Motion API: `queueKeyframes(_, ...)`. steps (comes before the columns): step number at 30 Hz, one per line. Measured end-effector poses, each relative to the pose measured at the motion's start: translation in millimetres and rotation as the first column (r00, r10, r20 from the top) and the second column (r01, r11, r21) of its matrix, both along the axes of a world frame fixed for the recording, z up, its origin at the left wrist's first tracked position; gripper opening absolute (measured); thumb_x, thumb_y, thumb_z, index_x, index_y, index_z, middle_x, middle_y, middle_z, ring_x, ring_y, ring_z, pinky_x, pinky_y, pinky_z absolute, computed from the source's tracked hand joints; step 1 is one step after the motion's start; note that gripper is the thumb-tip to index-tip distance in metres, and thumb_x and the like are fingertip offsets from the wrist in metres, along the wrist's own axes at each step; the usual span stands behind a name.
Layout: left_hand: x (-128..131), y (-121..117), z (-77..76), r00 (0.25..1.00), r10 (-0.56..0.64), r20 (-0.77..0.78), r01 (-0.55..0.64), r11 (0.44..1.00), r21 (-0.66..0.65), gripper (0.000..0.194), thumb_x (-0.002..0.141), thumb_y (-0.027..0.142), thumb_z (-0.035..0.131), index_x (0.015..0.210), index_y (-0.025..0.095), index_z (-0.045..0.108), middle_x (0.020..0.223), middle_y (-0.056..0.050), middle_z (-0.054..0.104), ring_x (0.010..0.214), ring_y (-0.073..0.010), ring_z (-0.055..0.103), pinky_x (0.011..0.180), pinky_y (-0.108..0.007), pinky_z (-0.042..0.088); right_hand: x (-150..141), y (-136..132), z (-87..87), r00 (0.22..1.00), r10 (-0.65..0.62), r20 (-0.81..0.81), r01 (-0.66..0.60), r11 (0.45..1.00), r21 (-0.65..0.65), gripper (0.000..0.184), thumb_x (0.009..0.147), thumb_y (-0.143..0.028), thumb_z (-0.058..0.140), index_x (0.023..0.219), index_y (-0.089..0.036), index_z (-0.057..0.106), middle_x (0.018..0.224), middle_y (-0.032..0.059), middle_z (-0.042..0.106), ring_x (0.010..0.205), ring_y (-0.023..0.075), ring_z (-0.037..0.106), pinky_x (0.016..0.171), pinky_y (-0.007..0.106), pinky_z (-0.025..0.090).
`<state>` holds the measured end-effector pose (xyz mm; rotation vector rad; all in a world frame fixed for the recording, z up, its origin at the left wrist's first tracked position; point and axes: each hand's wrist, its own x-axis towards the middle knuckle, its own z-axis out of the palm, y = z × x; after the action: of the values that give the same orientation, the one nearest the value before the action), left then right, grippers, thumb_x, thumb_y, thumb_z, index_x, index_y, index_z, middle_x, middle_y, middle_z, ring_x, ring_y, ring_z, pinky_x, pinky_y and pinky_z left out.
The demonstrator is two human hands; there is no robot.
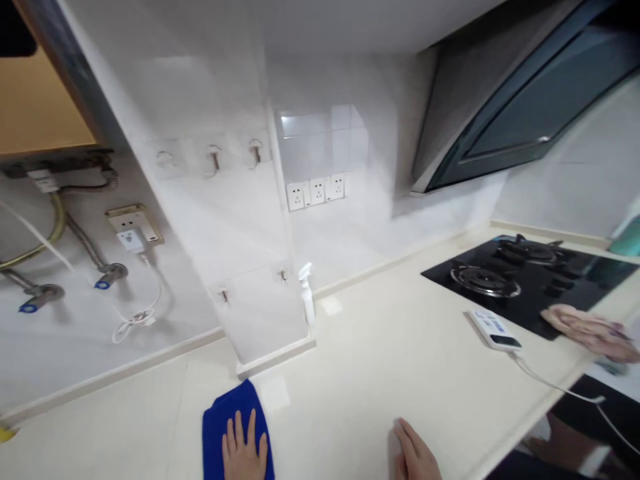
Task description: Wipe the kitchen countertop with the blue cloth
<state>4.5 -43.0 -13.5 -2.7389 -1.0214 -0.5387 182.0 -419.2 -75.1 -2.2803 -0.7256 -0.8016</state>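
Observation:
My left hand [244,450] lies flat with spread fingers on a folded blue cloth [214,427], which rests on the pale countertop [350,393] near the wall pillar's corner. Part of the cloth runs out of view at the bottom. Over the bare countertop to the right is my right hand [416,453], turned on its side, its fingers stretched out and close together. Nothing shows in it. Whether it touches the surface is hard to tell. Behind the hands, a white spray bottle [307,300] stands upright beside the pillar.
To the right are a black gas hob [545,273], a white device [493,330] with a cable, and a crumpled pink cloth [590,330] at the counter's edge. A range hood [505,100] hangs above. Hooks [214,159], sockets [317,191] and pipe valves [111,275] line the wall.

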Motion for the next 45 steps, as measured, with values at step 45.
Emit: queueKeyframes(45,91.2,-12.7,42.3,0.869,-0.495,0.020,0.477,0.825,-0.304,0.048,0.097,0.041,0.033,0.145,0.039,0.038,0.158,-0.002,0.038,0.148,-0.0250,0.029,0.121,-0.056,0.033,-5.1,-0.7,6.4,0.995,-0.066,-0.072,0.063,0.997,-0.042,0.043,0.094,-0.036,0.041,0.133,-0.022,0.051,0.139,0.0121,0.058,0.118,0.0266,0.062,0.095,0.035,0.058)
